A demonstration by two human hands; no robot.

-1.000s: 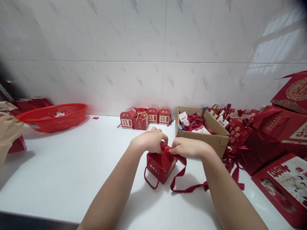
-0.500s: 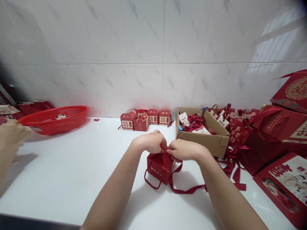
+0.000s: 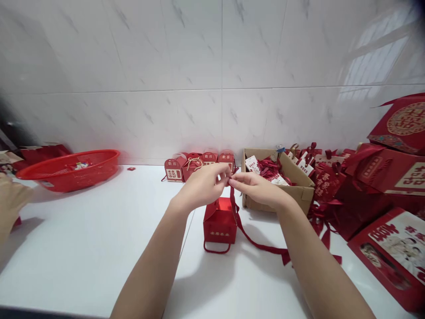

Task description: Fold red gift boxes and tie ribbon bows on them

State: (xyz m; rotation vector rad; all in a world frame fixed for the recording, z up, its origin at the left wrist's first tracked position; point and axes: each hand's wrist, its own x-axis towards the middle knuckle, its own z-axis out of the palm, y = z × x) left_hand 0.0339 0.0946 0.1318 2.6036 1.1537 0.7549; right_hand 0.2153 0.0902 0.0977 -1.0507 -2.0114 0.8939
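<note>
A small red gift box (image 3: 217, 223) with gold lettering stands on the white table, its cord handle (image 3: 217, 251) hanging over the front. Above it, my left hand (image 3: 206, 184) and my right hand (image 3: 258, 187) meet with fingertips pinched together. Both pinch the upper end of a dark red ribbon (image 3: 247, 235). From there the ribbon runs down along the box's right side and trails over the table toward my right forearm. The exact grip at the fingertips is too small to make out.
Behind stand several small red boxes (image 3: 174, 169) by the tiled wall. A cardboard box (image 3: 280, 195) of ribbons and tags is behind my right hand; red gift boxes (image 3: 385, 170) pile up at right. At left are a red plastic basket (image 3: 71, 181) and another person's hand (image 3: 13, 199).
Both hands have risen from the box top, drawing the ribbon end upward. The gift box has turned, its lettered side now facing me. The other person's hand has moved slightly down.
</note>
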